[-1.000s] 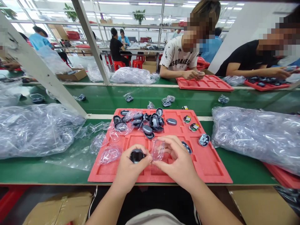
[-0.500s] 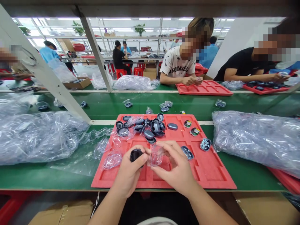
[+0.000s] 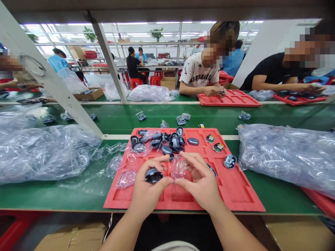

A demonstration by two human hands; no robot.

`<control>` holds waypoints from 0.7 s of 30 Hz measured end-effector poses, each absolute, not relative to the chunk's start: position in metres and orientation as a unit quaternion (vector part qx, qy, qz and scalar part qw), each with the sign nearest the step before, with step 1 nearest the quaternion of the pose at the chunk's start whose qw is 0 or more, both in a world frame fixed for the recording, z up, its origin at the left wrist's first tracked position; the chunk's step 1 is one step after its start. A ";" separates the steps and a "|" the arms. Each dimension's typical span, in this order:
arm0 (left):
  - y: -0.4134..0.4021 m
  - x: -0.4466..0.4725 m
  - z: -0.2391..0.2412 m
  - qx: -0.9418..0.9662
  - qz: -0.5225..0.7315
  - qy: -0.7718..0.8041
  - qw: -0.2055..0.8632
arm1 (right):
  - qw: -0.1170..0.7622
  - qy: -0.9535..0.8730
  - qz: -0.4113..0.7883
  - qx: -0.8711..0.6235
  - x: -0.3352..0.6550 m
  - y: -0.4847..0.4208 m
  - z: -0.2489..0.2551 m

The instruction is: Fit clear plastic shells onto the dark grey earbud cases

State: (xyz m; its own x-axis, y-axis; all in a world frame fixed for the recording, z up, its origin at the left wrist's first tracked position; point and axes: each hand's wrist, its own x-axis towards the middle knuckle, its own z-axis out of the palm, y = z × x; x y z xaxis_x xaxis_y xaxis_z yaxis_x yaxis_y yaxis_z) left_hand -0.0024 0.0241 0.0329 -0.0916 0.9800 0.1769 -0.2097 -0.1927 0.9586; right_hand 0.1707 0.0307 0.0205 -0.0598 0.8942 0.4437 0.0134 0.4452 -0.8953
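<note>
My left hand [image 3: 149, 184] is closed around a dark, glossy earbud charging case shell [image 3: 154, 175]. In my right hand [image 3: 200, 179], a clear plastic cover [image 3: 178, 167] is pinched between thumb and fingers. My two thumb tips meet or nearly meet just below the cover. Both hands are above a red tray [image 3: 243, 188]. A pile of dark case shells [image 3: 166, 150] and clear covers lies in the tray's far left part. Beside my left hand rests another clear cover [image 3: 127, 177]. My right hand partly hides a dark case part [image 3: 211, 169].
Two small circuit boards [image 3: 218, 147] and a grey-blue case insert [image 3: 230, 161] lie at the tray's right. Large bags of clear plastic parts [image 3: 47, 153] flank the tray. Beyond, a green conveyor belt [image 3: 157, 113] carries scattered parts. Co-workers sit across it; a slanted white post [image 3: 60, 83] stands left.
My left thumb has moved off the dark shell towards my right thumb, showing more of the shell. The clear cover has turned in my right hand. Parts on the belt have shifted slightly left.
</note>
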 end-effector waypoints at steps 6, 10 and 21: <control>0.024 0.003 0.027 0.433 0.593 0.391 0.555 | 0.612 -0.600 0.389 -0.338 0.170 0.038 0.019; 0.027 -0.001 0.029 0.293 0.613 0.288 0.675 | 0.590 -0.625 0.325 -0.395 0.175 0.040 0.017; 0.026 -0.012 0.024 0.380 0.517 0.361 0.677 | 0.443 -0.787 0.147 -0.404 0.181 0.034 0.031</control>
State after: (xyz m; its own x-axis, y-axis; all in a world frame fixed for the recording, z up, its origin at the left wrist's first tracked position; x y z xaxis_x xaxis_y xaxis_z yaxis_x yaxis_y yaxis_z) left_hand -0.0120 0.0255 0.0239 0.2047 0.9742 -0.0954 -0.4261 0.1764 0.8873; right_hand 0.1814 0.0345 0.0309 -0.2811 0.7659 0.5782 0.5054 0.6303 -0.5893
